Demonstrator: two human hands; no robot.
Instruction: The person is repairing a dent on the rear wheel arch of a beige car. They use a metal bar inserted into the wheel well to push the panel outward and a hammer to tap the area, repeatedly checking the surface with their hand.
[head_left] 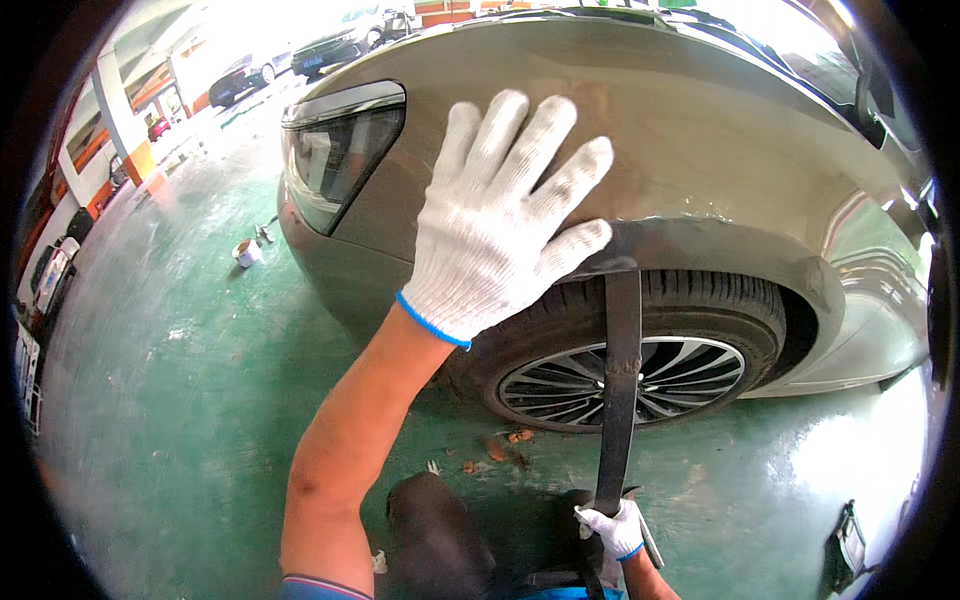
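Observation:
My left hand, in a white knit glove with a blue cuff, is raised over the grey-brown car fender. Its fingers are spread and the palm faces the panel; whether it touches cannot be told. Low in the picture, my right hand, gloved alike, is closed around the lower end of a long flat dark metal bar. The bar rises in front of the wheel, and its top end meets the wheel arch edge. Scuffed paint shows along that arch. A thin tool with a light handle lies beside my right hand.
The headlight is left of the fender. On the green floor stand a small white tub and a metal tool. Brown debris lies below the tyre. A dark object is at lower right. Parked cars stand behind.

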